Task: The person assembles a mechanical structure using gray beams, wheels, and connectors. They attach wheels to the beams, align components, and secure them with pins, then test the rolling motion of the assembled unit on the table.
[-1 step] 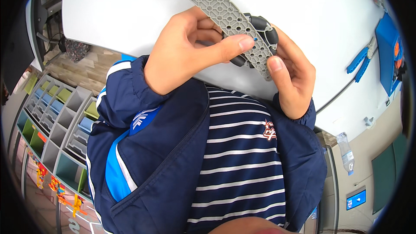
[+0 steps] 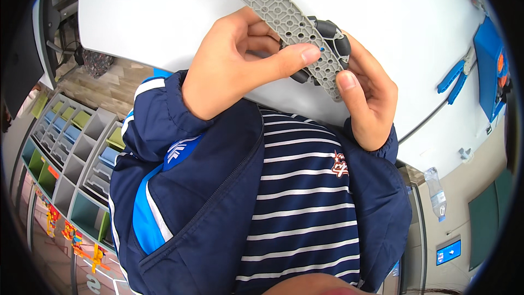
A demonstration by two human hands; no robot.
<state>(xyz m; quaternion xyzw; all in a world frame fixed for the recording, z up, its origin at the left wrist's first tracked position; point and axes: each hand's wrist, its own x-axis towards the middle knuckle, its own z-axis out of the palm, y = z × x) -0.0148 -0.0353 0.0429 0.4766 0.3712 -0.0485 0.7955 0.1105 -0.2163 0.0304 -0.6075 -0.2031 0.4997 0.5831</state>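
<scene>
Together, left hand (image 2: 232,63) and right hand (image 2: 372,87) clasp the grey beam (image 2: 277,15), thumbs (image 2: 297,60) uppermost.

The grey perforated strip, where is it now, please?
In the head view, the grey perforated strip is at upper centre above the white table, its lower end between the left hand and right hand.

Grey perforated plate (image 2: 275,11): upper end cut off by top edge. Black roller wheel (image 2: 334,33) mostly hidden behind plate; can't tell if attached. L hand (image 2: 232,65): bent fingers' tips hidden behind plate. R hand (image 2: 374,90): some fingers' tips hidden too. Desk (image 2: 142,11) cut off up top. Orange bits (image 2: 500,64), far R: too blurred to ID.
</scene>
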